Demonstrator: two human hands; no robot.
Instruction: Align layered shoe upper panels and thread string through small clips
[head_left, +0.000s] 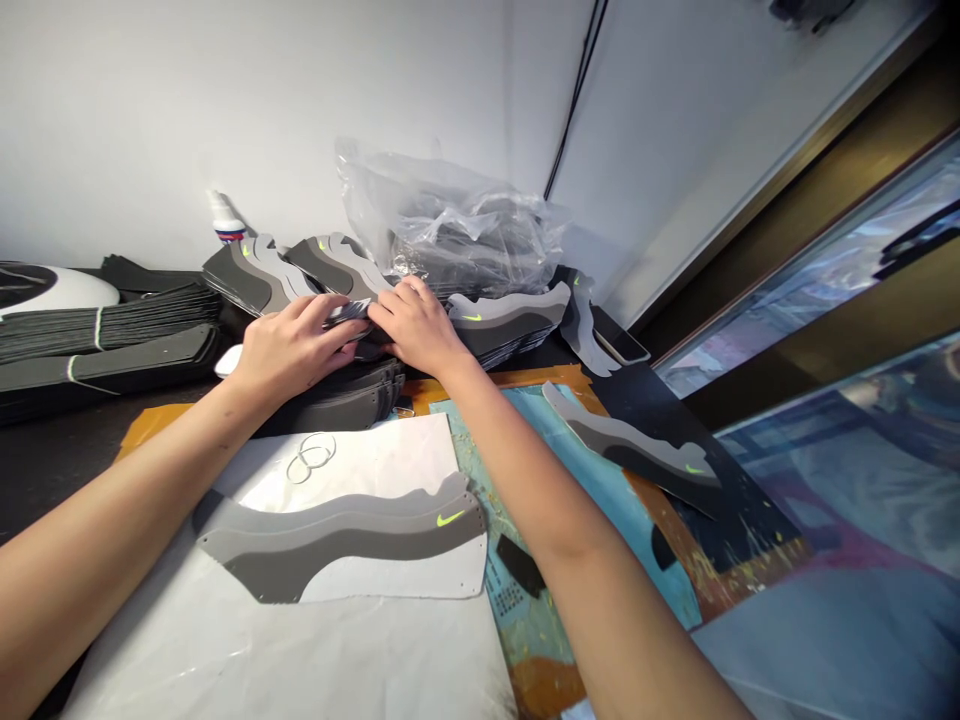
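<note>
Left hand point(292, 345), right hand point(416, 322) on panels point(349, 312); plastic bag point(480, 225) holds dark pieces point(465, 262).

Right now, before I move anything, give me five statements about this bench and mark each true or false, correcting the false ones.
1. The left hand and right hand both hold a thin dark stack of cut pieces between them. True.
2. A grey wavy panel with a neon-yellow swoosh lies on a white paper sheet. True.
3. A crumpled clear plastic bag lies in front of the hands. False: it sits behind them, against the wall.
4. Thin pale rubber bands lie on the blue mat. False: they lie on the white paper sheet.
5. A small white bottle with a red-and-blue band stands left of the bag. True.
</note>
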